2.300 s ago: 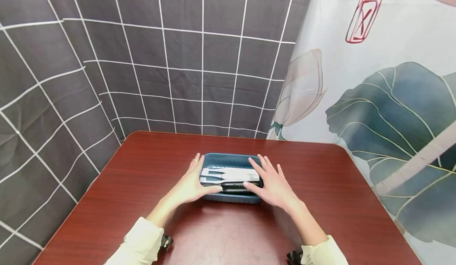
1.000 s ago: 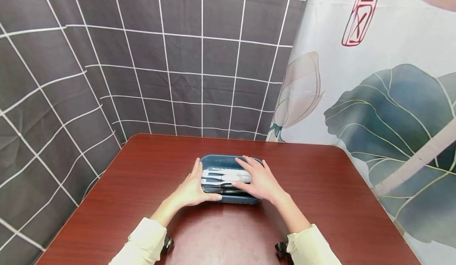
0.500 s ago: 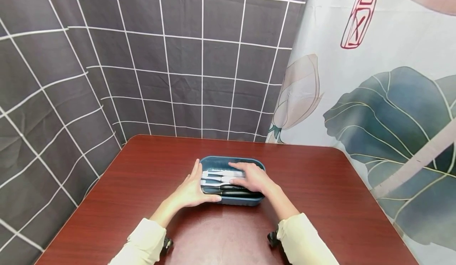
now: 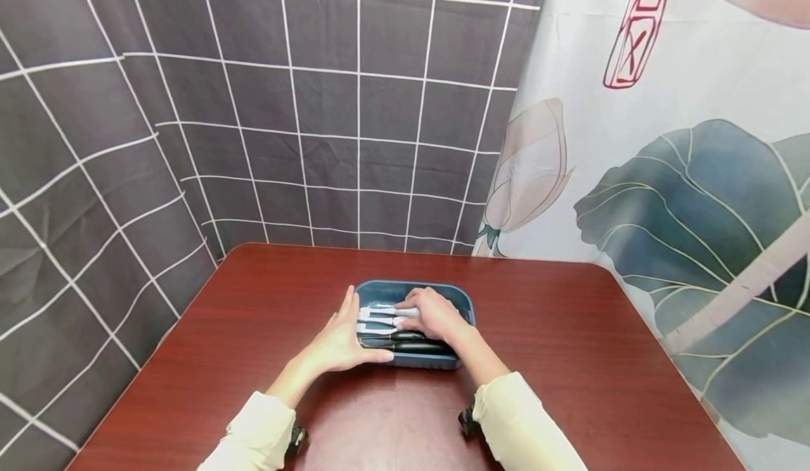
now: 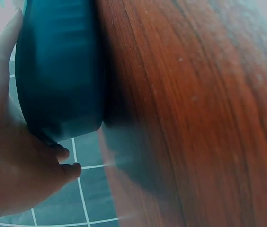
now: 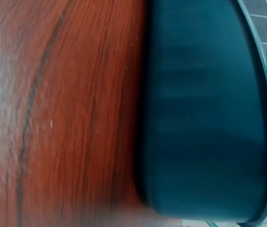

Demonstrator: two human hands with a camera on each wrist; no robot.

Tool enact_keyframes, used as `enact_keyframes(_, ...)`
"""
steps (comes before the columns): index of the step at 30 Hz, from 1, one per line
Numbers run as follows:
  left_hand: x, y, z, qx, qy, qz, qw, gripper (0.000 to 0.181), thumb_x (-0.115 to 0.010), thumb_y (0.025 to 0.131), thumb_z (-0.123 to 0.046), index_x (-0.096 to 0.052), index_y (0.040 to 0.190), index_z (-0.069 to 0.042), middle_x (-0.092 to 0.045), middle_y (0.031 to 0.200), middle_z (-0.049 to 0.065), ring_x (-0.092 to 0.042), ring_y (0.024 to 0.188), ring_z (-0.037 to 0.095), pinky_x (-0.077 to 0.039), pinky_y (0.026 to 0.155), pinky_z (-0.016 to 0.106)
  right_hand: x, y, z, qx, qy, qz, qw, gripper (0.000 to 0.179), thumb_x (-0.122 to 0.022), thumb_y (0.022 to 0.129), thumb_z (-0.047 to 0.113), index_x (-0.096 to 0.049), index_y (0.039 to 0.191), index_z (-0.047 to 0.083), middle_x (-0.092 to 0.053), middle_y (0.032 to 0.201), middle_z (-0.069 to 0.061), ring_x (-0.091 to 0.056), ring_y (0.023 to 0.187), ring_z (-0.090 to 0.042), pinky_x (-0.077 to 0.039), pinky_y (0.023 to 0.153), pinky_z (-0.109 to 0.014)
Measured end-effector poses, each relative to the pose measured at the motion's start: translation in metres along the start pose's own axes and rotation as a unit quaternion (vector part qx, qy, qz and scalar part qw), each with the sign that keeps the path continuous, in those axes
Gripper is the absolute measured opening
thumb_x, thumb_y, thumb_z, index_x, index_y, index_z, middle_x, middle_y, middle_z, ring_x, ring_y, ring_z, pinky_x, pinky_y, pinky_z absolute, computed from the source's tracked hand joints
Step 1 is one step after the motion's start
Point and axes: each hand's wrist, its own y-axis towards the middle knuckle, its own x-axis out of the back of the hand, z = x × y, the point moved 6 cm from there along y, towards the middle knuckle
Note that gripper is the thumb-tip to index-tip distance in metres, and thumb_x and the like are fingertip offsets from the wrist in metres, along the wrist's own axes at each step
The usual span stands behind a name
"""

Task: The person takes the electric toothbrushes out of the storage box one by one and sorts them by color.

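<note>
A blue open-topped plastic bin (image 4: pixel 425 360) sits on the table with several long slim-necked tools inside. White-handled tools (image 4: pixel 377 320) lie toward the back and black-handled ones (image 4: pixel 418 346) at the front, heads to the left. My left hand (image 4: pixel 335 341) holds the bin's left end, thumb at the near rim and fingers along the end wall. Its fingertips show past the bin's corner in the left wrist view. Reaching down into the bin, my right hand (image 4: pixel 436 316) has fingers and thumb curled around a white handle; the palm hides the handle's right part.
The bin stands on a reddish-brown wooden table (image 4: pixel 285 295). A grey curtain with white grid lines (image 4: pixel 323 147) hangs behind and to the left. To the right is a pale curtain with a printed leaf (image 4: pixel 702 197).
My right hand has left the bin's right end, moved left over the tools and curled down onto a white handle. The left hand stays at the bin's left end.
</note>
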Motion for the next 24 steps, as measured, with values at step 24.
enact_keyframes(24,0.0,-0.001,-0.004,-0.014,0.022,0.0,0.9997,0.14,-0.078,0.066,-0.074,-0.009,0.158,0.005,0.002,0.167,0.017,-0.016,0.151,0.037,-0.014,0.119,0.057,-0.004,0.006,0.019,0.025,-0.137,0.058,0.9885,0.033,-0.073,0.093,0.03,-0.073,0.126,0.029,-0.072,0.109,0.003,-0.066,0.106,-0.022,-0.054,0.087,-0.043)
